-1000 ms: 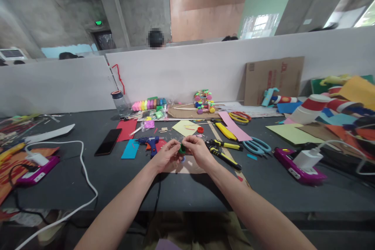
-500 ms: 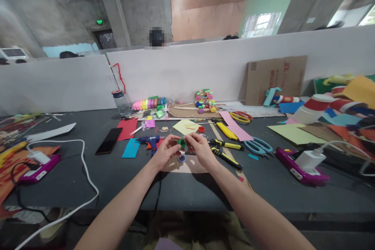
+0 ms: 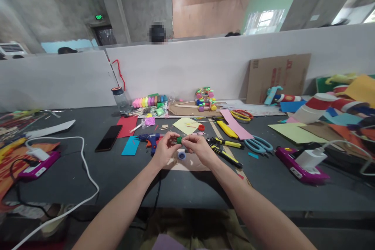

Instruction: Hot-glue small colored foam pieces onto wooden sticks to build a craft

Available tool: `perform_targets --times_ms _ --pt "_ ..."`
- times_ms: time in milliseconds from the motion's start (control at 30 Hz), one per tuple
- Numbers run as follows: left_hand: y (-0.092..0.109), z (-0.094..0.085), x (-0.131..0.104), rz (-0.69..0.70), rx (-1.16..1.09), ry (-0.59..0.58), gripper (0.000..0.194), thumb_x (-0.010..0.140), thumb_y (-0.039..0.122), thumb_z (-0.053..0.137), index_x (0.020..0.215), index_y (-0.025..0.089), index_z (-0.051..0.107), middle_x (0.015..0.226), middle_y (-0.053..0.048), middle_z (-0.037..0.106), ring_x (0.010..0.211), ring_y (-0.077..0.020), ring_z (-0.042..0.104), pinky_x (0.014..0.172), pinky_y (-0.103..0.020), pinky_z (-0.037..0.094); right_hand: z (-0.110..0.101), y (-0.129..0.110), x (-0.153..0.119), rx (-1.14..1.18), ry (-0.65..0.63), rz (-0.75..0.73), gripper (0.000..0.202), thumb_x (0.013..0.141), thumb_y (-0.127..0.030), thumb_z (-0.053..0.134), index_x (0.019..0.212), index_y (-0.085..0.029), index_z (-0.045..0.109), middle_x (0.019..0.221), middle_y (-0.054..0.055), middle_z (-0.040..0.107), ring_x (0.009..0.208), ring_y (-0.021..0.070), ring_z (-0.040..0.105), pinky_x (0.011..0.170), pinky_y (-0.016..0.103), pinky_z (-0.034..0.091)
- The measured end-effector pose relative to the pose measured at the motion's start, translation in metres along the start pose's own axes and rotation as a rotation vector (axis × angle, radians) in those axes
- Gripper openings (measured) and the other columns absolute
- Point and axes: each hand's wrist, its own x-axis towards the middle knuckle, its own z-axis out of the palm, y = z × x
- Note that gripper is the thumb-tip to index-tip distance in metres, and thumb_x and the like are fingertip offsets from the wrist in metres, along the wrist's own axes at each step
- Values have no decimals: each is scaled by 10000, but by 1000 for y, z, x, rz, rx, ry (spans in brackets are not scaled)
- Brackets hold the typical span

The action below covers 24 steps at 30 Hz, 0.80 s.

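Over the middle of the table, my left hand point(image 3: 166, 148) pinches a small green bottle cap point(image 3: 179, 140) between thumb and fingers. My right hand point(image 3: 199, 147) is closed too, its thumb and fingertips pressed together at the right side of the cap; part of the cap is hidden by the fingers. Just below the hands, a blue bottle cap point(image 3: 182, 156) rests on a piece of cardboard point(image 3: 191, 165), with thin wooden sticks beside it. A red bottle cap point(image 3: 201, 127) lies beyond, near the pale yellow paper point(image 3: 185, 125).
Left of the hands lie a blue glue gun point(image 3: 152, 140), a blue card point(image 3: 130, 145) and a phone point(image 3: 109, 138). To the right are yellow-black pliers point(image 3: 225, 152), a yellow cutter point(image 3: 227, 129), blue scissors point(image 3: 258, 145) and a purple power strip point(image 3: 304, 170). A jar point(image 3: 119, 99) stands behind.
The green cap has turned and lowered slightly between my fingers. My right fingertips have shifted a little left and down, closer to my left hand.
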Motion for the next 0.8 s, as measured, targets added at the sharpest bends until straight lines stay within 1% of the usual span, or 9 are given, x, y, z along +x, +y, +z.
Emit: perform_targets --times_ms 100,200,300,367,467,567,633,733,800 --pt "0 0 -1 8 47 -6 272 709 231 704 945 182 577 877 -23 624 795 -139 604 740 -255 472 -2 1 1 -61 -12 -31 212 667 -369 678 681 -159 654 561 -38 544 471 71 398 479 223 325" --pt "-1 -1 0 -5 45 -14 266 711 256 706 938 183 591 873 -31 638 798 -152 612 750 -270 480 -3 -1 -1 -271 17 -212 168 745 -326 624 669 -177 638 612 -15 584 571 116 480 570 254 375" --pt "-1 -2 1 -28 25 -42 263 712 279 706 931 182 598 881 -38 645 806 -157 614 739 -270 483 -4 -3 -4 -530 53 -398 163 816 -264 566 681 -187 614 665 9 602 654 147 518 630 272 379" --pt "0 -3 1 -63 14 -78 262 729 295 692 943 179 596 847 -34 645 768 -151 610 692 -257 480 -6 -4 -5 -659 41 -478 167 847 -234 534 701 -189 603 696 22 594 674 155 522 640 275 373" --pt "3 -4 0 -119 -4 -144 262 753 305 670 963 167 596 770 -18 631 677 -128 589 632 -242 466 -8 -5 -5 -786 38 -562 177 876 -212 499 728 -183 589 749 39 575 700 161 524 656 276 368" --pt "5 -4 -2 -158 -60 -177 285 735 304 696 962 159 603 775 -15 629 662 -117 590 648 -243 472 -12 -5 -5 -828 103 -582 188 894 -215 481 734 -178 572 733 36 550 691 162 515 659 275 368" --pt "7 -3 -3 -192 -136 -168 304 741 338 692 969 158 601 776 -15 629 658 -120 599 654 -254 482 -13 -6 -5 -812 128 -580 197 906 -221 466 744 -179 571 721 33 545 690 162 516 661 274 373" --pt "8 -3 -4 -239 -253 -138 325 760 402 668 961 157 600 768 -16 624 639 -121 601 633 -264 492 -13 -9 -7 -792 90 -603 144 902 -227 478 837 -185 599 773 42 567 706 163 527 672 276 393" --pt "9 -3 -4 -254 -286 -145 328 755 418 670 941 154 606 761 -17 624 635 -120 598 627 -263 493 -11 -9 -8 -791 51 -637 117 886 -225 504 898 -192 616 842 59 587 748 172 545 696 287 412"
